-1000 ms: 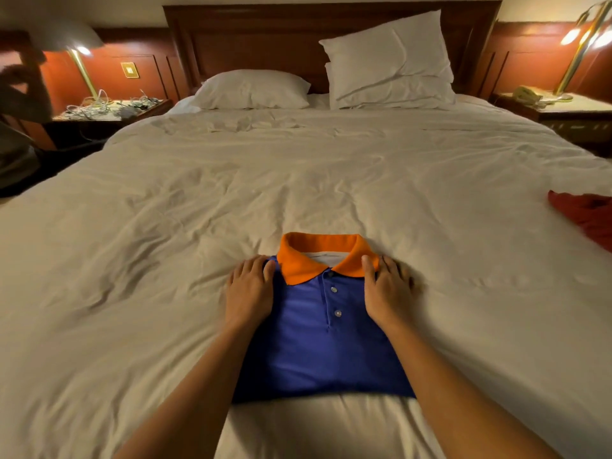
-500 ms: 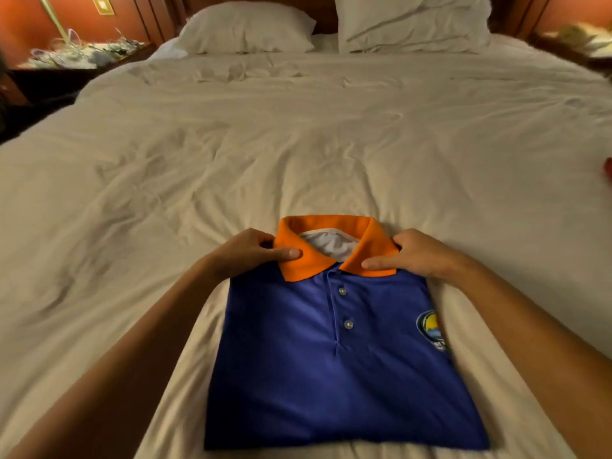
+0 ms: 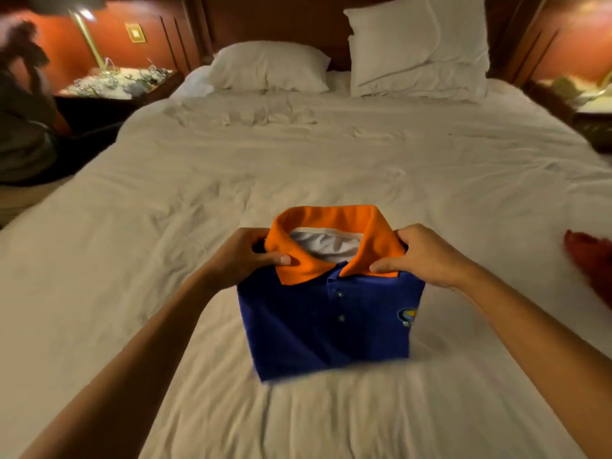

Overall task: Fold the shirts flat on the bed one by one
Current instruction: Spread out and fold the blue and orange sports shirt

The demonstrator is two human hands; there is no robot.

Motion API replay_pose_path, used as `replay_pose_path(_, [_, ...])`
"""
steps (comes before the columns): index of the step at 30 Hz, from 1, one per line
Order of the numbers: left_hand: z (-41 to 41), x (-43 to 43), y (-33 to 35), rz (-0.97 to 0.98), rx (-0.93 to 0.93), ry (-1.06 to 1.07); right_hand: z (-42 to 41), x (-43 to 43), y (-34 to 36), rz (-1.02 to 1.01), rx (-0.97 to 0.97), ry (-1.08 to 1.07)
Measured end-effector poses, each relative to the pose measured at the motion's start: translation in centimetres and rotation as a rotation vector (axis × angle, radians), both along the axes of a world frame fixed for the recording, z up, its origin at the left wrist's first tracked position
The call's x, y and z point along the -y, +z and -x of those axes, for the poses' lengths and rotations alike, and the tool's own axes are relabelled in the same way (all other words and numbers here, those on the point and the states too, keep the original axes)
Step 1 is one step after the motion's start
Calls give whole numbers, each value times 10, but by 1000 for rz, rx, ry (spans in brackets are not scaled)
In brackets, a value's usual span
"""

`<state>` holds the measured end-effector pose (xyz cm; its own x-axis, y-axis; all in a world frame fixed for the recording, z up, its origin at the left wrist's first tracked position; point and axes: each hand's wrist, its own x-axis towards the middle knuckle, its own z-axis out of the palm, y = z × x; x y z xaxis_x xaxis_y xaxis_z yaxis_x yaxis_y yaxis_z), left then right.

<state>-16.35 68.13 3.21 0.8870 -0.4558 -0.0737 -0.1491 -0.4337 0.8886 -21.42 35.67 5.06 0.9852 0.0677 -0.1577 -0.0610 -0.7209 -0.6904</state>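
Far left: bedside table (image 3: 116,84) with a brass lamp (image 3: 86,38) and a tangle of cables on top; detail blurred.

Bed (image 3: 298,167): white sheet, creased. One pillow (image 3: 268,67) lies flat at the headboard, and a second pillow (image 3: 417,51) stands propped up to the right of it.

Left hand (image 3: 241,256): curled tight on the left shoulder of the blue polo shirt (image 3: 324,326), with the thumb pressed on the orange collar (image 3: 331,220) and the fingers tucked behind the fabric.

Shirt: folded into a compact rectangle in the near middle of the bed, front side up, placket buttons and a chest badge showing. The collar end is held raised above the sheet. The lower edge is blurred; I cannot tell whether it touches the sheet.

Right hand (image 3: 427,256): clamped on the right shoulder in the same way, with the thumb on the collar's right point.

Right edge: a red garment (image 3: 592,260) lies on the sheet, well apart from the shirt. A second bedside table (image 3: 589,104) stands beyond it; its contents are too blurred to identify.
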Motion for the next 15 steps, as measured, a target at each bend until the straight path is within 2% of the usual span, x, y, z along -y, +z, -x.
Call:
replay_pose_path(5, [-8, -62, 148, 42, 180, 83, -6, -58, 149, 37, 137, -14])
replay_pose_path(9, [-14, -129, 254, 88, 248, 78, -3, -128, 249, 23, 274, -76])
replay_pose_path(12, [-9, -173, 305, 100, 238, 13, 3, -184, 305, 18, 358, -102])
replay_pose_path(15, [-4, -210, 326, 103, 155, -40, 11, -228, 344, 44, 385, -81])
